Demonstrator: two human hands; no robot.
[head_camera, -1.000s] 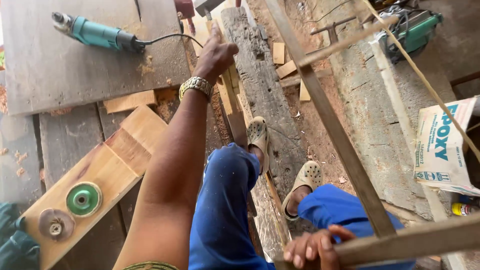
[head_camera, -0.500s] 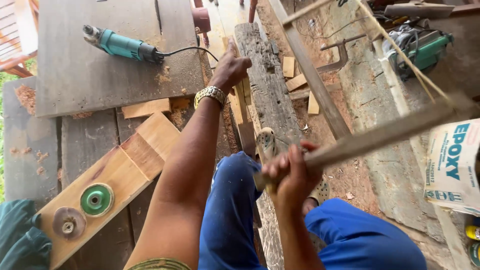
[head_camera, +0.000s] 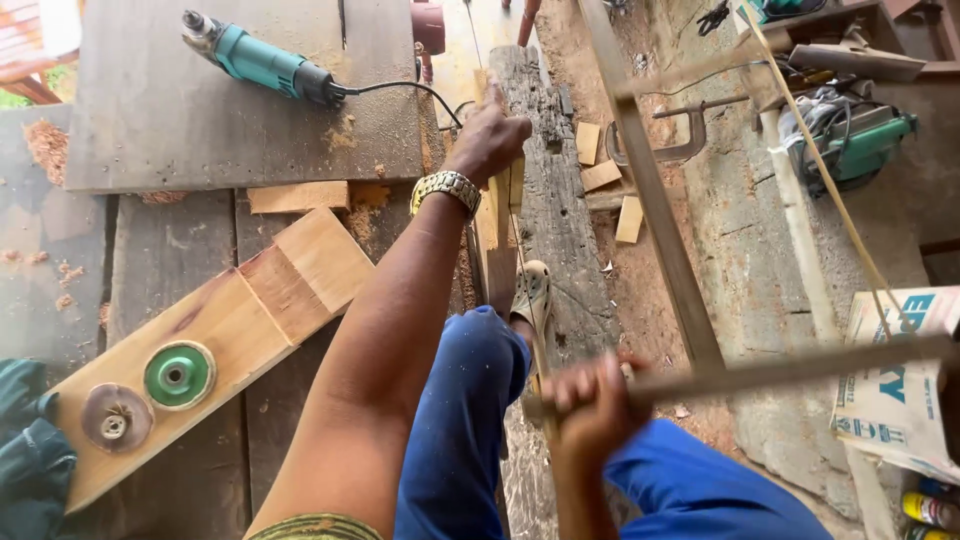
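Setting: outdoor carpentry spot, worn grey planks (head_camera: 200, 130) underfoot, sawdust scattered, dusty ground to the right.
Work piece: narrow pale wooden strip (head_camera: 497, 225) lying along a weathered dark beam (head_camera: 555, 210), between the person's knees, with a sandalled foot (head_camera: 530, 298) set on it.
Handling: strip judged light and stiff but thin, likely to flex or split; best held flat close to the working point. Beam judged heavy and steady.
Left hand (head_camera: 487, 140): wears a metal wristwatch (head_camera: 446, 188); fingers curled down over the far end of the strip, pressing it to the beam.
Right hand (head_camera: 590, 405): fist wrapped tight round the end of a wooden frame saw (head_camera: 700, 290), which runs off to the right.
Saw handling: long, light frame, awkward leverage; blade contact cannot be told.
Surroundings: teal power tool (head_camera: 262, 62) on a board; two sanding discs (head_camera: 148, 395) on a light plank; offcuts (head_camera: 600, 175); a clamp (head_camera: 668, 150); printed carton (head_camera: 895, 390) at right.
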